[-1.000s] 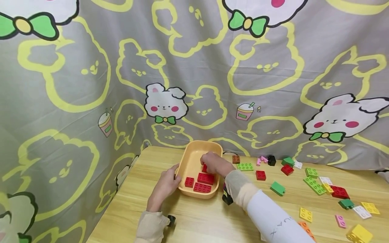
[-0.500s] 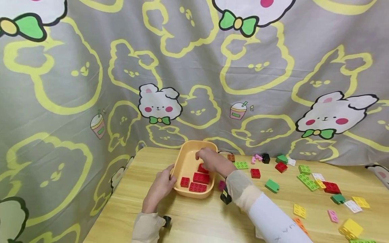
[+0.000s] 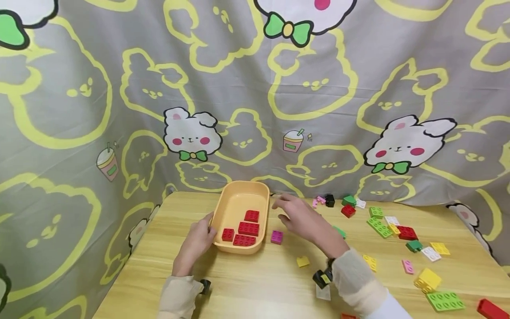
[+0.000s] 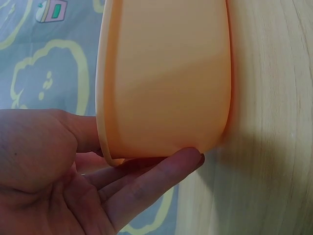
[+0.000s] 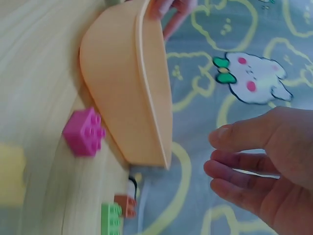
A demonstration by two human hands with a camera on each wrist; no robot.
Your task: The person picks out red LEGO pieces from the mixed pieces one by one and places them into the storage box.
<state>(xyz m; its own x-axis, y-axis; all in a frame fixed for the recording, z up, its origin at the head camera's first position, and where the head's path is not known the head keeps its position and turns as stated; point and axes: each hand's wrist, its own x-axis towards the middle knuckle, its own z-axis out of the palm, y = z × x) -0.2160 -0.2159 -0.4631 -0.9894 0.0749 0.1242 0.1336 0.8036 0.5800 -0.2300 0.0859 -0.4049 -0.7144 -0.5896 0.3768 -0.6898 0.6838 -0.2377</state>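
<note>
A pale orange plastic tray (image 3: 239, 201) stands on the wooden table with several red toy bricks (image 3: 249, 229) in its near half. My left hand (image 3: 198, 235) grips its left side; in the left wrist view the thumb hooks over the rim and the fingers (image 4: 156, 183) support the outer wall. Right of the tray, my right hand (image 3: 300, 217) hovers in the air, holding nothing, its fingers loosely bent. Below it, a magenta brick (image 3: 276, 237) lies close to the tray's right wall. The right wrist view shows that brick, stud side toward the tray.
Loose bricks in several colours lie scattered over the right of the table, among them a yellow block (image 3: 427, 280), a light green plate (image 3: 445, 301) and a red brick (image 3: 407, 233). A small yellow piece (image 3: 303, 261) lies near the right wrist. Patterned grey cloth (image 3: 239, 88) hangs behind.
My right hand has left the red brick in the tray and moved out to the right over the table. The left hand keeps its grip. The head view has turned right.
</note>
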